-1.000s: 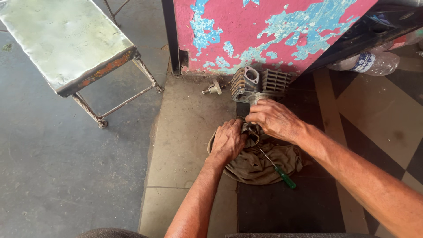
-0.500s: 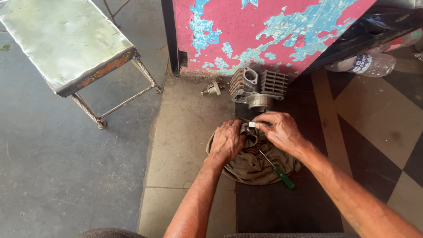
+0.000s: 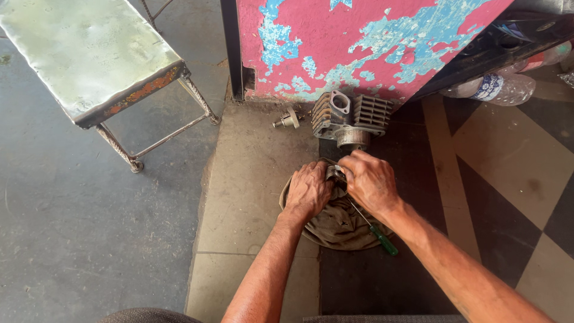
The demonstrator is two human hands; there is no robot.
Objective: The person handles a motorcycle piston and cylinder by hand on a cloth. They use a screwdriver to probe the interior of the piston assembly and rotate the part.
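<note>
Metal part [image 3: 335, 173] gripped over a dirty rag [image 3: 338, 224] on the floor, head view
Left hand [image 3: 308, 190] and right hand [image 3: 371, 182] both close around it; finned engine cylinder [image 3: 353, 113] stands just beyond, green-handled screwdriver [image 3: 376, 230] lies unused; work appears unfinished

both hands, left hand [image 3: 309, 190] and right hand [image 3: 369, 182], grip a small metal part [image 3: 334, 173] over a rag [image 3: 341, 224]; engine cylinder [image 3: 351, 115] at twelve o'clock, screwdriver [image 3: 378, 233] at five, stool [image 3: 89, 57] at ten.

The person is showing two bare forearms, no sleeves, watch or rings; the left hand [image 3: 309, 190] and right hand [image 3: 371, 182] are going gloveless.
</note>
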